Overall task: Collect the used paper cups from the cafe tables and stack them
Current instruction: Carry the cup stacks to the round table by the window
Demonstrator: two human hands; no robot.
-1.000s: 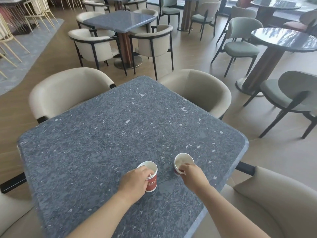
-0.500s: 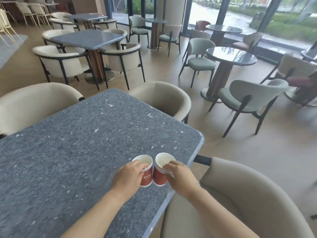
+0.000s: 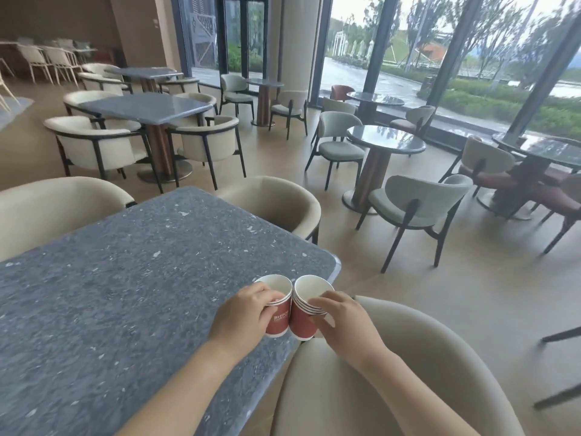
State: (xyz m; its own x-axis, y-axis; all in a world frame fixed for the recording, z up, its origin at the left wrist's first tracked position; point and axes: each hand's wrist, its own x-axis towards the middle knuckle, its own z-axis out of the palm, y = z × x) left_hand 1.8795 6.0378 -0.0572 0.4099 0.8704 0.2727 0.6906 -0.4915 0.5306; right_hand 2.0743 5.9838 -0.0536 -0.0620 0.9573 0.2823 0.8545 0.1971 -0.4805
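Holding cup [image 3: 279,320] L grip [image 3: 242,316], stack [image 3: 301,320] R grip [image 3: 342,325], touching, were apart

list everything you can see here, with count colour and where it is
near table: one, speckled grey, front left
left cup: one showing, red with white inside, at the near table's right edge; I cannot tell if more nest in it
cup stack: several nested, red with white rims, touching the left cup's right side
cream armchairs: three, round the near table; more further back
square tables: two, grey-blue, back left
round tables: at least three, dark and glossy, by the windows
green chairs: several, pale green, at the round tables
floor: tan
left hand: one, holds the left cup
right hand: one, holds the cup stack
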